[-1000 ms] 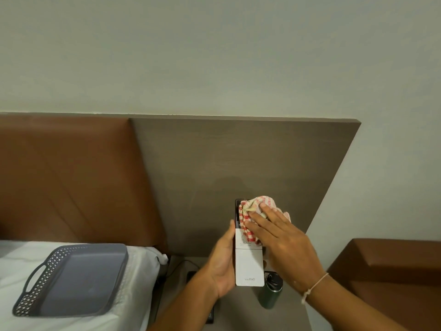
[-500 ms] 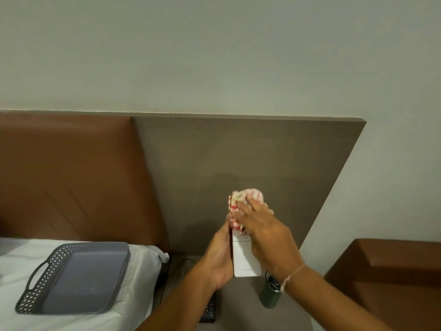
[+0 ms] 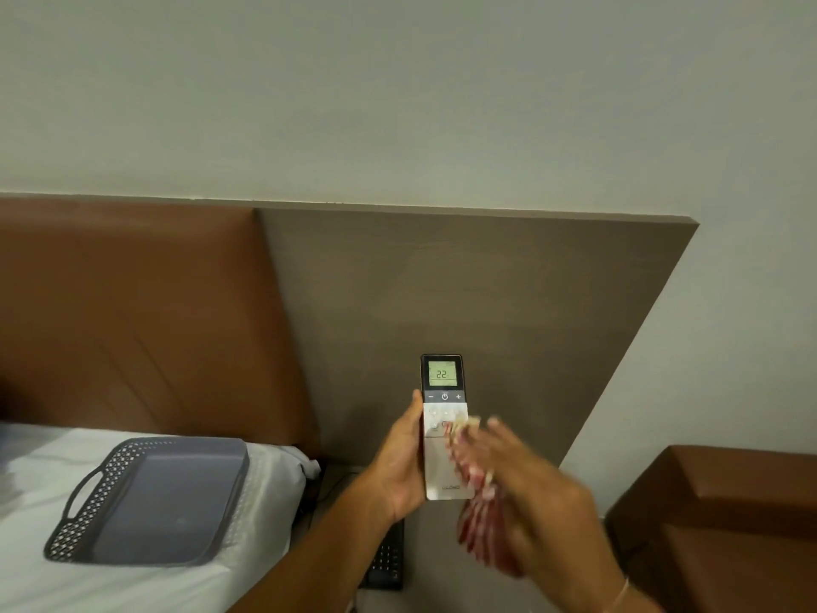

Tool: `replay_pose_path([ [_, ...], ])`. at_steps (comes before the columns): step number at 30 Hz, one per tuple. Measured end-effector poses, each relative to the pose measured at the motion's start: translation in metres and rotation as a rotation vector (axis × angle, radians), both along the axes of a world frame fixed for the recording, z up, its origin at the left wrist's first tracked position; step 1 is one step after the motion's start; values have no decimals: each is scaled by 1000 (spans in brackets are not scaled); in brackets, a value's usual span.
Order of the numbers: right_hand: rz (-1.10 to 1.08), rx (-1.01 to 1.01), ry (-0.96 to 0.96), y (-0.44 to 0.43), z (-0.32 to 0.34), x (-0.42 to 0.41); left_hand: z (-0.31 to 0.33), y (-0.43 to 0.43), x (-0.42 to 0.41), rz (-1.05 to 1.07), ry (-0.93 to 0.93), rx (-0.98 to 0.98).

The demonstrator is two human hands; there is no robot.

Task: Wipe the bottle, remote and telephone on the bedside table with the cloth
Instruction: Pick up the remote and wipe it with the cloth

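My left hand [image 3: 400,462] holds a white remote [image 3: 442,409] upright in front of the headboard, its lit screen reading 22. Blurred with motion, my right hand [image 3: 530,493] grips a red-and-white checked cloth [image 3: 475,502] against the remote's lower right side. A black device with rows of keys [image 3: 387,559] lies on the bedside table [image 3: 424,568] under my left forearm. My right hand hides the bottle.
A grey perforated tray [image 3: 150,502] rests on the white bed [image 3: 132,586] at left. A brown padded headboard [image 3: 132,311] and grey wood panel [image 3: 464,294] stand behind. A brown padded seat [image 3: 729,524] is at right.
The cloth has slid down from the remote's top to its lower half, uncovering the screen. My right hand moved down and right with it. The bottle is now hidden.
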State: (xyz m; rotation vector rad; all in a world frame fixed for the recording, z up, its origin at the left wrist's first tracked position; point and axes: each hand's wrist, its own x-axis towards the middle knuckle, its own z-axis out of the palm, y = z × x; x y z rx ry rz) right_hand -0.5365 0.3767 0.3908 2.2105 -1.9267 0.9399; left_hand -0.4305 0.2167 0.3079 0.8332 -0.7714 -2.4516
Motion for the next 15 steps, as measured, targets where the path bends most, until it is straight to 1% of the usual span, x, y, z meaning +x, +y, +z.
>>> replay_pose_path([
  [1,-89,-26,-62,-8,7,-10,3,5,0,-16,-5,-6],
  [2,-179,-94,-96,-20,14,-22,3,9,0,-26,-14,-16],
  [4,-259,-120,-121,-46,34,-27,1,17,-2,-42,-32,-26],
  [5,-255,-60,-97,-58,38,-26,0,20,-3,-49,-36,-32],
  [6,-212,-4,-30,-67,34,-20,-2,22,-4,-46,-35,-32],
  [8,-118,10,78,-71,16,-8,-3,22,-4,-25,-25,-15],
  [10,-83,101,78,-61,-2,3,-2,17,-3,4,-10,29],
  [11,-46,184,81,-51,-8,9,-2,14,-2,24,-2,57],
  [12,-15,213,98,-41,-14,15,-3,11,-1,41,1,76],
  [14,-15,234,230,-23,-31,20,-7,5,-2,63,-2,66],
  [15,4,244,224,-14,-40,21,-10,3,-3,80,-13,46],
])
